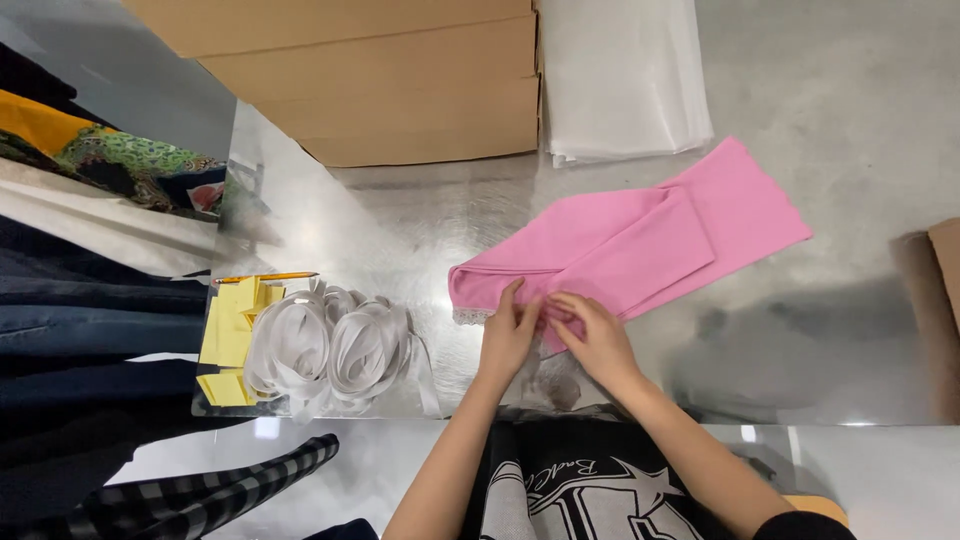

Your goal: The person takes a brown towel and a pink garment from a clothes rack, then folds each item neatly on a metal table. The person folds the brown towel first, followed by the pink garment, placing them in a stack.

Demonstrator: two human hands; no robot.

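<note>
Hands: left hand [507, 335], right hand [595, 335] | pinching folded pink garment [640, 240] | steel table [850, 150]

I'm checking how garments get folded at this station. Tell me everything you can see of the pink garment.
The pink garment is a soft, knit-looking cloth in plain pink, folded into a long band that runs diagonally from the lower left to the upper right across the shiny metal table. One layer overlaps another along the middle. A narrow strip of pale lace trim shows at its lower left end. Both hands grip that near edge, the left hand beside the right hand. It lies flat, apart from the clear bags and the cardboard.
</note>
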